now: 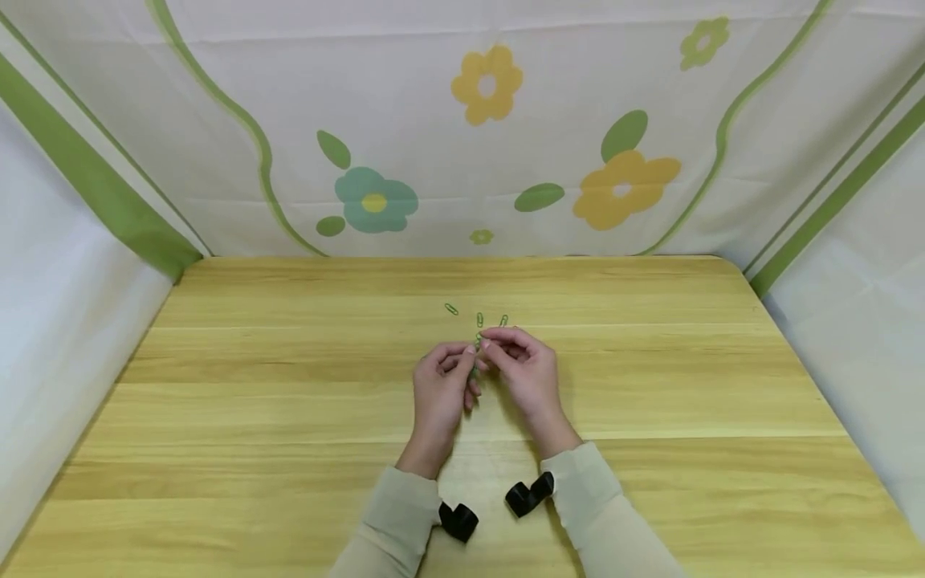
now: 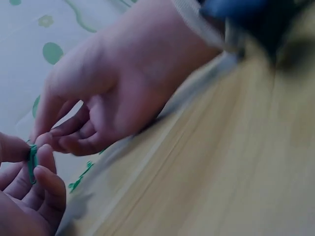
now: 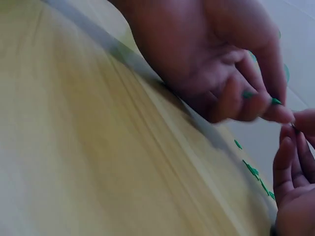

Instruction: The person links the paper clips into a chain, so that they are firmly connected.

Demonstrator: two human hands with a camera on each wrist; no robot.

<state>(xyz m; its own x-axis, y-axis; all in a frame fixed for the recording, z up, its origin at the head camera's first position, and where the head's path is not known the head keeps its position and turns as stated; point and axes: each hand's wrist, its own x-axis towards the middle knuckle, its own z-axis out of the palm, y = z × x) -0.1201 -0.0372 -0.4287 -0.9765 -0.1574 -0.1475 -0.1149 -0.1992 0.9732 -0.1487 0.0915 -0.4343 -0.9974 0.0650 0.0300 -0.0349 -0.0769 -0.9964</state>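
My left hand and right hand meet over the wooden table, fingertips close together. Between the left thumb and fingers is a green paper clip, gripped upright in the left wrist view. More green, a paper clip, shows at the left fingers in the right wrist view. The right thumb and index finger pinch at the upper end of a small green paper clip, right beside the left thumb. Fingers partly hide the held clips.
Beyond the hands lie several loose green paper clips, among them a tilted paper clip, an upright paper clip and a paper clip behind the right fingers. A flowered cloth hangs along the table's back edge.
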